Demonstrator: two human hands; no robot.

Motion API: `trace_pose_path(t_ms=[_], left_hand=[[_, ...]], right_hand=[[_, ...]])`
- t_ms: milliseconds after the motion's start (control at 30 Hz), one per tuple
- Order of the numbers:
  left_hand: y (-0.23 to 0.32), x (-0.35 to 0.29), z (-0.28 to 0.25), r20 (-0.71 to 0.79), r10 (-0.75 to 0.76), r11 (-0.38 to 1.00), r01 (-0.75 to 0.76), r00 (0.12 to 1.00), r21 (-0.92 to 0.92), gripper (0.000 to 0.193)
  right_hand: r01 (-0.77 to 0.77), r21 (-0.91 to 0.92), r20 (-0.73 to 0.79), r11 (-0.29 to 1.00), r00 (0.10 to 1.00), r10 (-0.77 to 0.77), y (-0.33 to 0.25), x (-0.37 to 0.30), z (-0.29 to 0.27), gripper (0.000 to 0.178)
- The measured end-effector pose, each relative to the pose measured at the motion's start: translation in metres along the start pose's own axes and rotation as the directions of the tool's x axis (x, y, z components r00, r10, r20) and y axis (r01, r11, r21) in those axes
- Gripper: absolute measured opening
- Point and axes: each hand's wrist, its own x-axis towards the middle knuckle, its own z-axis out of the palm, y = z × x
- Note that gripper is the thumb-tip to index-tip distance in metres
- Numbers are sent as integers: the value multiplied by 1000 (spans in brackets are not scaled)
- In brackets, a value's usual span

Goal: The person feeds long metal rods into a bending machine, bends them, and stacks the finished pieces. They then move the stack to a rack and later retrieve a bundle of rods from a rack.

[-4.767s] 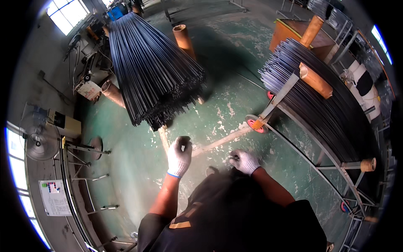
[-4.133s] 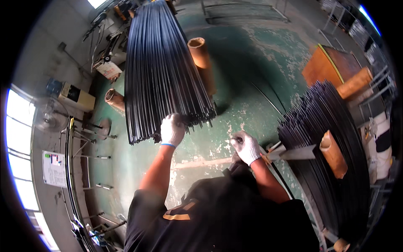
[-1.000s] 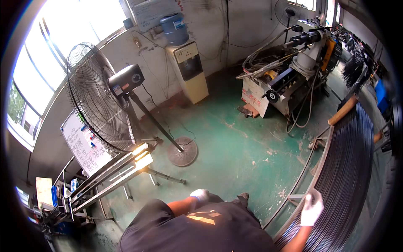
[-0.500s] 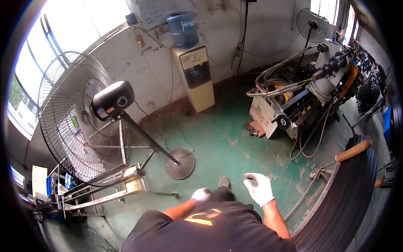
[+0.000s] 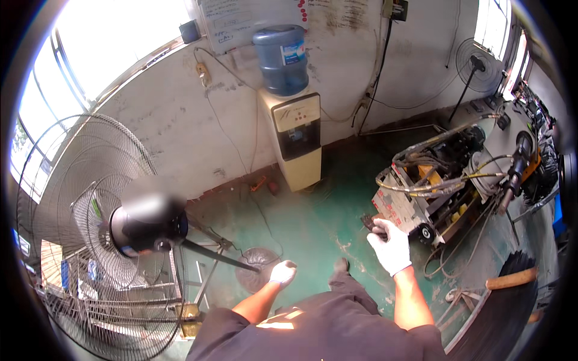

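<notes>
Both of my hands wear white gloves and hang in front of my dark clothing. My left hand (image 5: pixel 283 274) is curled closed near the round base (image 5: pixel 256 271) of a large black pedestal fan (image 5: pixel 147 225), and nothing shows in it. Farther right, my right hand (image 5: pixel 391 248) is held out with its fingers half bent and a gap at the thumb; I see nothing in it. Just beyond its fingertips a small dark object (image 5: pixel 368 222) lies on the floor, partly covered by the hand. One shoe (image 5: pixel 341 265) shows between my hands on the green floor.
A water dispenser (image 5: pixel 298 141) with a blue bottle (image 5: pixel 282 60) stands against the wall ahead. To the right is a machine with hoses (image 5: pixel 415 186). A bundle of dark rods (image 5: pixel 503 313) with a wooden roller (image 5: pixel 512 278) lies at the lower right. Cords trail over the floor.
My view has moved closer to the dispenser and the fan. My left hand has come forward, out from beside my body. My right hand stays raised, its thumb gap narrower.
</notes>
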Motion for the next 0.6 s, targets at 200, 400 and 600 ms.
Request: trace_pose_path(t_ms=[200, 400, 600], left_hand=[[-33, 87, 7, 136, -72, 997, 66, 988, 46, 38], [8, 172, -92, -37, 2, 997, 1, 999, 71, 35], [-16, 257, -164, -474, -428, 818, 107, 769, -565, 23]], right_hand=[[240, -19, -15, 971, 971, -240, -75, 218, 27, 50], [540, -164, -85, 826, 826, -557, -216, 470, 79, 56], [442, -475, -53, 761, 848, -527, -364, 665, 148, 82]])
